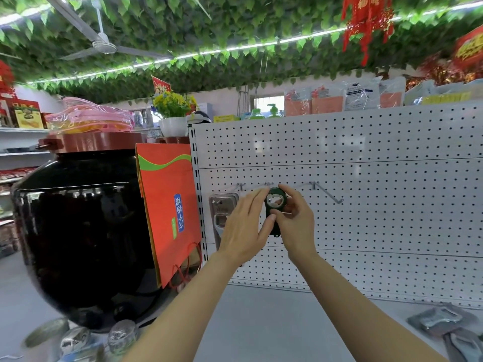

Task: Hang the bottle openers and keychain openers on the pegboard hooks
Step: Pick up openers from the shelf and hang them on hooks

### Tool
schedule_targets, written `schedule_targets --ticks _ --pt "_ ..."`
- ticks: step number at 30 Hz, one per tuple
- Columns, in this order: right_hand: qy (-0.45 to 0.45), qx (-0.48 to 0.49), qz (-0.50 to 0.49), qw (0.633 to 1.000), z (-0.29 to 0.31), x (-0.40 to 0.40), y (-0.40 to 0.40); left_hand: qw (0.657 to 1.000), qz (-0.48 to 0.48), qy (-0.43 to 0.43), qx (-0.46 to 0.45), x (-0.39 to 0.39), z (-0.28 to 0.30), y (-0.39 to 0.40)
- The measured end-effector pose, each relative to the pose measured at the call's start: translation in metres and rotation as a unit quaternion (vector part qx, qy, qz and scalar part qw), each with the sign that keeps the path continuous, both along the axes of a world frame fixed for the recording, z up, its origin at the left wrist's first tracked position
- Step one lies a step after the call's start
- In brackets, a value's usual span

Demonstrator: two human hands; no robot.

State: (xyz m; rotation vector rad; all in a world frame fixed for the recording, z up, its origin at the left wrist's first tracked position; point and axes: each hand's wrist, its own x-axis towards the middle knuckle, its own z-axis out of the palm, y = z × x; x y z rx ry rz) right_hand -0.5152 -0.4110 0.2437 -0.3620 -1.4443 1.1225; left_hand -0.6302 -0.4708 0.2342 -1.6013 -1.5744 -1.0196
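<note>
A dark green bottle opener (275, 202) with a round metal head is held up against the white pegboard (366, 205), right at the middle hook (268, 184). My right hand (295, 220) pinches it from the right. My left hand (245, 226) touches its left side with fingers stretched out. Metal openers (222, 212) hang on the left hook (240, 186), partly hidden by my left hand. The right hook (328, 192) is bare. More packed metal openers (444, 322) lie on the shelf at the lower right.
A big black jar (83, 231) with a brown lid stands to the left, with an orange gift bag (167, 205) leaning beside the pegboard. Clear glass items (78, 338) sit at the lower left. The grey shelf surface (261, 322) runs below the pegboard.
</note>
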Motion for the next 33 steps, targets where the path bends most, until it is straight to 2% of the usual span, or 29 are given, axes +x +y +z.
schedule_targets --ticks 5,12,22,28,33 --pt "-0.011 -0.001 0.007 1.0 0.0 -0.002 0.004 1.0 0.005 -0.016 -0.003 0.001 -0.003 0.0" --pt "-0.052 -0.025 -0.016 0.998 -0.008 -0.005 0.01 0.997 0.01 -0.034 -0.062 -0.001 -0.006 0.004" --pt "-0.1 -0.001 -0.043 0.994 -0.002 -0.016 0.025 0.991 0.025 -0.053 -0.118 -0.002 0.006 0.007" --pt "-0.132 0.03 -0.084 0.987 -0.009 -0.01 0.029 0.989 0.02 -0.074 -0.124 -0.002 0.001 0.005" --pt "-0.221 0.104 -0.162 0.956 -0.029 0.018 0.034 0.987 0.063 -0.072 -0.129 -0.004 -0.018 -0.003"
